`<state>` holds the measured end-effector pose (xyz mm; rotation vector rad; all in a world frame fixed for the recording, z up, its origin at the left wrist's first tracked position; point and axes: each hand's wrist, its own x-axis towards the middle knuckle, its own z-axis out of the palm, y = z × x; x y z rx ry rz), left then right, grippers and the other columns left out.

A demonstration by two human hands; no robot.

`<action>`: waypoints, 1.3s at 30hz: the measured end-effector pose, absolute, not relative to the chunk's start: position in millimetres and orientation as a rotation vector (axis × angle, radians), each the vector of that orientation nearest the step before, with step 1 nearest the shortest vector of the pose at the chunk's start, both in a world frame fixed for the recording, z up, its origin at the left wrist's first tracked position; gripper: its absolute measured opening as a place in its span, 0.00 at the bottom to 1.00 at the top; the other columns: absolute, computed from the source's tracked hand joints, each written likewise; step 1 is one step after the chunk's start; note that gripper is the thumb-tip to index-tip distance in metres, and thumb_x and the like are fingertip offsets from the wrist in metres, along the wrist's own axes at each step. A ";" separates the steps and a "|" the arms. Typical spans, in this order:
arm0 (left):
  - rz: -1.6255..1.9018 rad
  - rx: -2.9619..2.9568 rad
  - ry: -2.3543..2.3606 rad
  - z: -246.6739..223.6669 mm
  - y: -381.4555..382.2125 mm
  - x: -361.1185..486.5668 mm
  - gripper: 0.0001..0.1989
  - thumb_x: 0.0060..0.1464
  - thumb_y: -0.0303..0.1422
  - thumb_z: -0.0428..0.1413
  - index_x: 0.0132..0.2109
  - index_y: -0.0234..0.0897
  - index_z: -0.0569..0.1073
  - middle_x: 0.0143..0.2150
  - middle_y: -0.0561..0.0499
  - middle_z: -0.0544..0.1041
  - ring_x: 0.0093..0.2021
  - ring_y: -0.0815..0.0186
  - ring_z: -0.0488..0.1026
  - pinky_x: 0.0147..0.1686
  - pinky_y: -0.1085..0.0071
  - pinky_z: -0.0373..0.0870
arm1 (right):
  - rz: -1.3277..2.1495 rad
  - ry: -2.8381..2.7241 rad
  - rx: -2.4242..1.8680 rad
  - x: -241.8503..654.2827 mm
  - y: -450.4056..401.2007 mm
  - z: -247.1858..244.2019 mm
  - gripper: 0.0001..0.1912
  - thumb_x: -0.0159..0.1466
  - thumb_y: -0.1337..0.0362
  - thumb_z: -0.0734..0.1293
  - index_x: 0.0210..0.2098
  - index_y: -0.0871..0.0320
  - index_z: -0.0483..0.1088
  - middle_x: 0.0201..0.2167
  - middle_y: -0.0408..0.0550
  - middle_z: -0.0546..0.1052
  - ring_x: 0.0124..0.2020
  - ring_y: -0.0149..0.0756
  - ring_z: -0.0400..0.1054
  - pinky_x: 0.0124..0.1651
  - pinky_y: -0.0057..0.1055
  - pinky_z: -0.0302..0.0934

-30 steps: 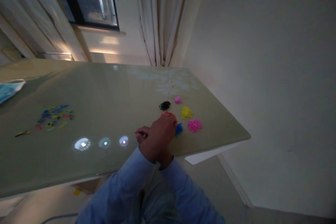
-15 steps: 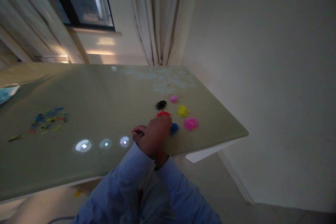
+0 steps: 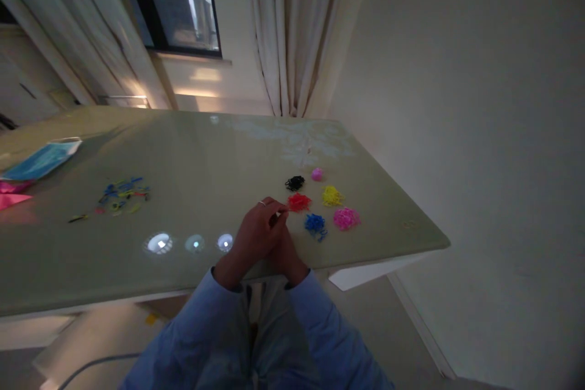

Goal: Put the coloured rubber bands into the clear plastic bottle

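My left hand [image 3: 258, 226], a ring on one finger, is above the table close to the red pile [image 3: 298, 202]. Its fingers are bent together in a pinch; whatever they hold is too small to make out. Tucked behind and below it is my right hand [image 3: 285, 252], whose fingers are hidden. Several piles of small bits resembling rubber bands lie to the right: a blue pile [image 3: 315, 225], a yellow pile [image 3: 332, 196], a pink pile [image 3: 346, 218] and a black pile [image 3: 295, 183]. A small pink ball-like clump [image 3: 317, 174] sits behind them.
On the left of the glossy table [image 3: 196, 164] lies a scatter of mixed coloured bits [image 3: 121, 193]. Farther left are a blue face mask [image 3: 43, 160] and a bright pink item [image 3: 13, 195]. The table's right edge runs near a wall [image 3: 457, 134].
My left hand has drawn back leftward from over the red and blue piles, uncovering both. My right hand's fingers, earlier showing at the left, are now hidden. The view has shifted left.
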<state>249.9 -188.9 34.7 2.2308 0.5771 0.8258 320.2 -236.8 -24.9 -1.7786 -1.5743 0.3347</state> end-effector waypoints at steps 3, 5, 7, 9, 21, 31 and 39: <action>0.944 2.161 0.633 23.9 -177.6 218.1 0.09 0.60 0.34 0.54 0.44 0.38 0.77 0.41 0.45 0.78 0.40 0.62 0.74 0.44 0.65 0.69 | 0.438 -1.514 -1.742 320.1 -243.3 -11.7 0.12 0.64 0.68 0.64 0.42 0.57 0.78 0.36 0.51 0.82 0.35 0.40 0.75 0.39 0.31 0.66; 0.996 2.119 0.707 14.9 -167.8 195.0 0.11 0.59 0.35 0.54 0.45 0.38 0.77 0.42 0.45 0.78 0.38 0.63 0.75 0.40 0.67 0.71 | 0.456 -1.440 -1.681 319.4 -246.7 -5.2 0.12 0.65 0.65 0.63 0.38 0.57 0.79 0.33 0.48 0.82 0.32 0.37 0.74 0.37 0.29 0.65; 1.013 2.096 0.793 6.5 -156.8 170.3 0.11 0.59 0.36 0.54 0.45 0.38 0.76 0.41 0.45 0.78 0.36 0.64 0.75 0.37 0.68 0.71 | 0.492 -1.359 -1.649 319.3 -248.9 -2.1 0.12 0.65 0.63 0.63 0.37 0.56 0.79 0.32 0.47 0.82 0.31 0.35 0.73 0.36 0.28 0.66; 1.009 2.080 0.874 -0.2 -145.7 145.1 0.11 0.58 0.38 0.54 0.42 0.38 0.77 0.38 0.46 0.79 0.35 0.63 0.75 0.36 0.68 0.71 | 0.544 -1.305 -1.664 320.5 -249.3 -1.3 0.12 0.64 0.60 0.64 0.38 0.56 0.79 0.31 0.47 0.81 0.29 0.34 0.72 0.32 0.27 0.65; 1.097 1.285 0.899 -5.8 -124.3 96.9 0.10 0.49 0.38 0.61 0.36 0.36 0.79 0.29 0.51 0.77 0.29 0.67 0.72 0.31 0.72 0.67 | 0.778 -1.495 -1.778 290.1 -148.0 35.1 0.18 0.60 0.62 0.66 0.48 0.62 0.72 0.33 0.48 0.78 0.21 0.29 0.72 0.28 0.27 0.66; 1.129 1.220 0.860 -10.5 -125.5 104.8 0.08 0.51 0.35 0.59 0.35 0.37 0.80 0.29 0.50 0.78 0.28 0.67 0.69 0.30 0.71 0.65 | 0.544 -2.059 -1.796 219.9 -6.6 36.8 0.16 0.63 0.70 0.65 0.50 0.63 0.73 0.37 0.51 0.81 0.26 0.30 0.73 0.38 0.27 0.66; 1.146 1.296 0.893 -8.6 -127.1 106.0 0.09 0.52 0.32 0.55 0.36 0.34 0.80 0.32 0.49 0.79 0.31 0.67 0.72 0.33 0.72 0.66 | 0.340 -2.357 -1.824 201.9 31.9 35.3 0.14 0.60 0.73 0.65 0.43 0.59 0.78 0.43 0.52 0.81 0.45 0.38 0.73 0.50 0.28 0.61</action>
